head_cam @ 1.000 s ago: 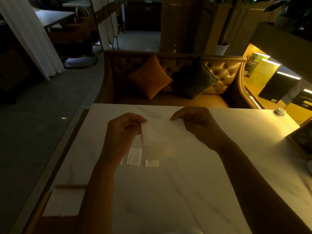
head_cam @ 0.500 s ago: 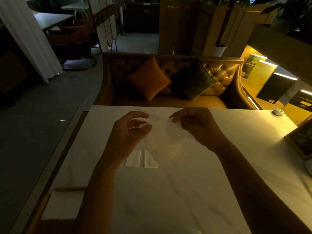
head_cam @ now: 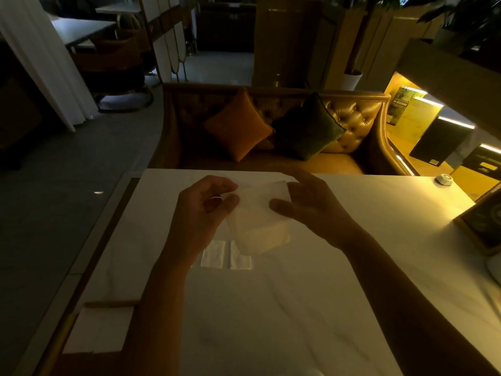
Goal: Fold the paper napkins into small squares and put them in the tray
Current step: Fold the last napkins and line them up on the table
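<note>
I hold a thin white paper napkin (head_cam: 257,221) in the air above the white marble table (head_cam: 271,321). My left hand (head_cam: 203,213) pinches its upper left corner between thumb and forefinger. My right hand (head_cam: 309,207) grips its upper right edge, thumb in front. The napkin hangs tilted, its lower part doubled. Two small folded napkin pieces (head_cam: 226,255) lie flat on the table just under it. A wooden tray (head_cam: 62,340) with flat white napkins (head_cam: 100,332) in it sits at the near left corner, partly behind my left forearm.
A tufted leather sofa (head_cam: 352,118) with an orange cushion (head_cam: 238,128) and a dark green cushion (head_cam: 306,128) stands beyond the table's far edge. A small round white object (head_cam: 444,179) lies at the far right. A dark framed object (head_cam: 485,221) sits at the right edge.
The napkin has gone from spread wide between both hands to narrower and tilted. My hands moved closer together, and my right hand turned its thumb onto the front.
</note>
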